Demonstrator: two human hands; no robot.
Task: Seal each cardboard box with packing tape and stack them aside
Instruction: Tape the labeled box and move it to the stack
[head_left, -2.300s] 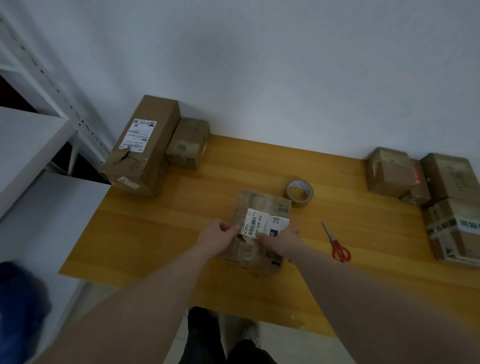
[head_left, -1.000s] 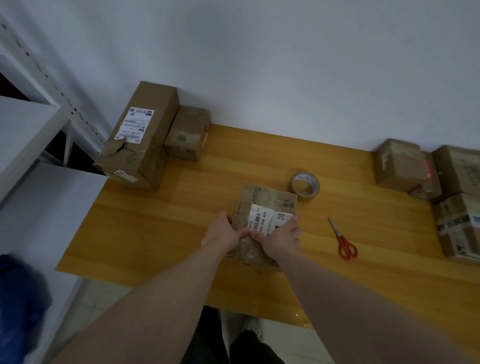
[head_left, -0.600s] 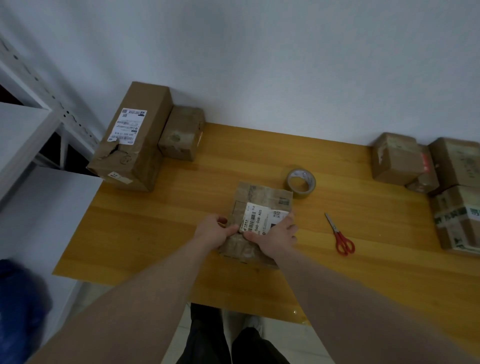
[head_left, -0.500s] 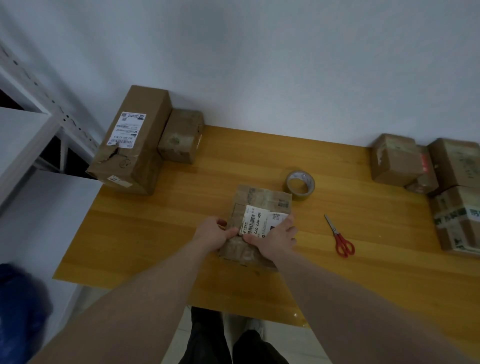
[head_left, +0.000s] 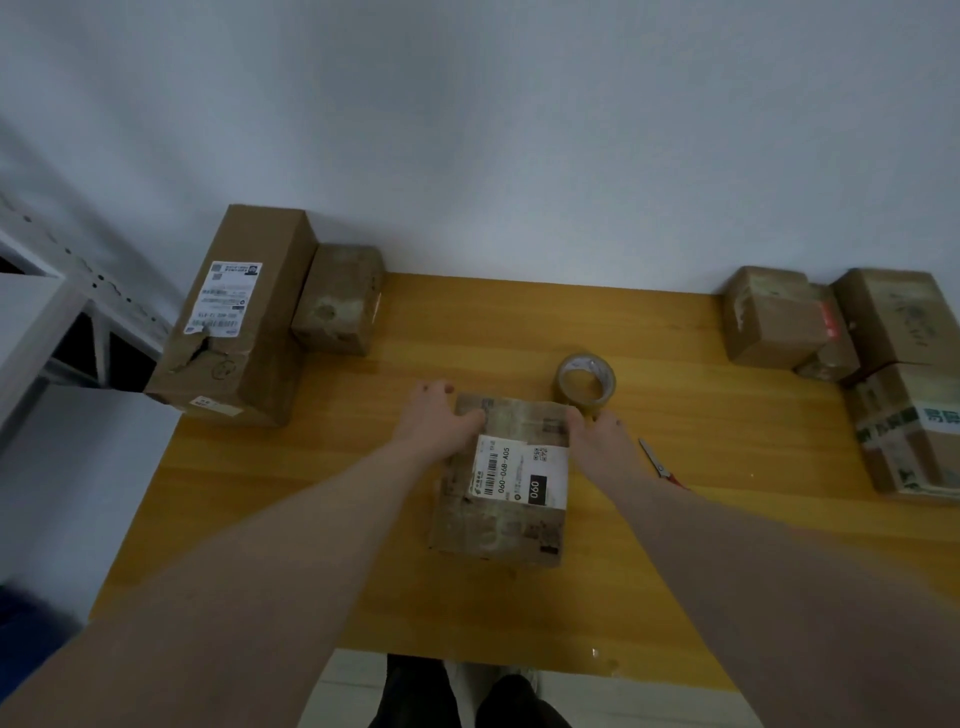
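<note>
A small taped cardboard box with a white shipping label lies in the middle of the wooden table. My left hand holds its far left corner, thumb on top. My right hand holds its far right corner, fingers curled down the side. A roll of brown packing tape stands just behind the box, close to my right hand. Red-handled scissors lie right of the box, partly hidden by my right forearm.
A long box and a smaller box sit at the table's back left. Several boxes are grouped at the right edge. White metal shelving stands to the left. My feet show below the near table edge.
Both hands slid from the box's near end to its far corners. The box now lies closer to me, its label fully in view.
</note>
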